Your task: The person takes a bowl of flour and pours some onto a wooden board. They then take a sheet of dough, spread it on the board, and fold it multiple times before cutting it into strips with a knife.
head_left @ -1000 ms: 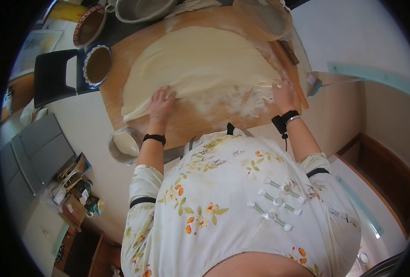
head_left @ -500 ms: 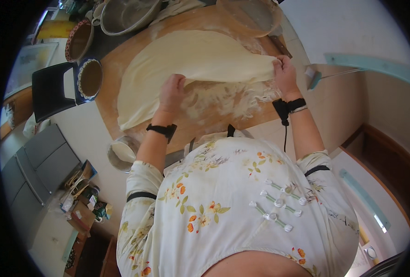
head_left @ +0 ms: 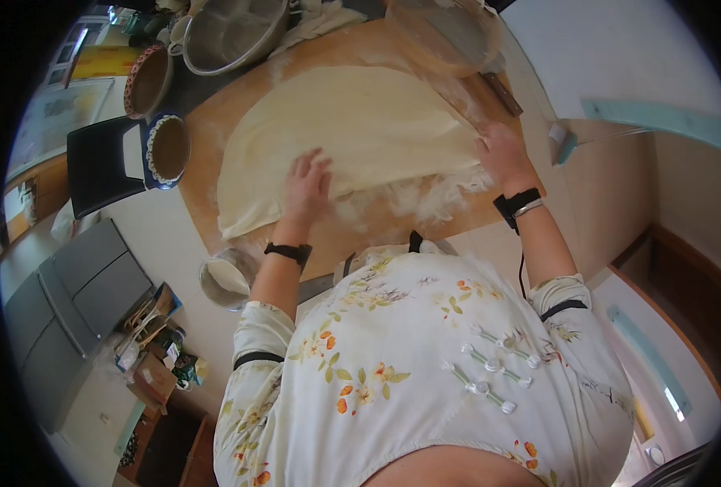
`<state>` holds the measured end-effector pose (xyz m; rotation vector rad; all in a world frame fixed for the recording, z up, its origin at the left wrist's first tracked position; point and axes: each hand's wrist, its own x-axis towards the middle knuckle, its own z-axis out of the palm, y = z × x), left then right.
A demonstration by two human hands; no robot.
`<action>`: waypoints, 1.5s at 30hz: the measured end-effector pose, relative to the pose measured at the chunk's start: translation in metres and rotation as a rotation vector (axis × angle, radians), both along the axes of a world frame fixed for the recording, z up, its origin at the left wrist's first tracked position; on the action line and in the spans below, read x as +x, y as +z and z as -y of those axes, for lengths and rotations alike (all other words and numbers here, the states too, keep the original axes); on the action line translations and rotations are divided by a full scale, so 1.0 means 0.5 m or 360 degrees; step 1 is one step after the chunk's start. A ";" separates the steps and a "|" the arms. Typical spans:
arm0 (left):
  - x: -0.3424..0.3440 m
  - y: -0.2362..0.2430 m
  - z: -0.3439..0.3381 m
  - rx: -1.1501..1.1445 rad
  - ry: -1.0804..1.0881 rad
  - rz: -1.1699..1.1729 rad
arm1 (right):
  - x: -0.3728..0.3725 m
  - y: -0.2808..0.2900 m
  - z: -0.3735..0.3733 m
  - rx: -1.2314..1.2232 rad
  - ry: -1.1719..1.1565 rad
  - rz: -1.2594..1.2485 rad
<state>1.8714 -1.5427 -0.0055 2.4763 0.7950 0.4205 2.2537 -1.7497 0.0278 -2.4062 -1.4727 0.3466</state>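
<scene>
A large, thin sheet of pale dough point(head_left: 344, 122) lies folded over on a floury wooden board point(head_left: 206, 154), its nearer edge running fairly straight from left to right. My left hand point(head_left: 308, 188) is at that near edge with its fingers apart, holding nothing. At the right-hand corner of the sheet, my right hand point(head_left: 504, 156) has its fingers curled on the dough's edge; the fingertips are partly hidden. Loose flour point(head_left: 425, 195) is scattered on the board between my hands.
Beyond the board's far side stand a large metal bowl point(head_left: 235, 40) and a round sieve-like tub point(head_left: 446, 40). A brown-handled knife point(head_left: 502, 95) lies at the right edge. A metal bowl of flour point(head_left: 224, 277) stands by the near left corner. A black chair point(head_left: 105, 166) is at left.
The lifted near edge of the dough has come down toward me onto the board. My left hand has let go and spread its fingers; my right hand has moved slightly nearer with its corner.
</scene>
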 end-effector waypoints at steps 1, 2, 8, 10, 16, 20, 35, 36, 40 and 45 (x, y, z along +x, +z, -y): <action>0.001 -0.002 -0.025 0.0014 0.0010 -0.0006 | -0.016 0.006 -0.031 0.0014 0.0010 -0.0006; 0.001 -0.003 -0.051 0.0062 0.0259 -0.0089 | -0.035 0.010 -0.066 0.0006 0.0076 0.0020; -0.141 -0.046 -0.101 0.0047 0.0981 -0.0829 | -0.106 -0.047 -0.197 -0.0166 -0.0017 0.0267; -0.201 -0.048 -0.102 -0.0069 0.1112 -0.1065 | -0.122 -0.055 -0.214 -0.0337 -0.0044 0.0278; -0.300 -0.100 -0.084 -0.0352 0.1404 -0.1199 | -0.093 -0.047 -0.188 -0.0395 -0.0288 -0.0166; -0.340 -0.140 -0.042 -0.0118 0.1491 -0.1011 | -0.078 -0.012 -0.209 -0.0590 -0.0209 -0.0351; -0.073 -0.063 -0.183 0.0080 0.0622 -0.0274 | -0.185 -0.084 -0.361 0.0340 0.0479 0.0099; -0.036 -0.060 -0.216 0.0122 0.0549 -0.0276 | -0.191 -0.092 -0.394 0.0347 0.0470 0.0106; 0.048 -0.043 -0.274 0.0227 0.0516 -0.0436 | -0.206 -0.092 -0.477 0.0317 0.0606 0.0240; 0.063 -0.048 -0.303 0.0253 0.0548 -0.0298 | -0.190 -0.089 -0.501 -0.0007 0.0540 0.0246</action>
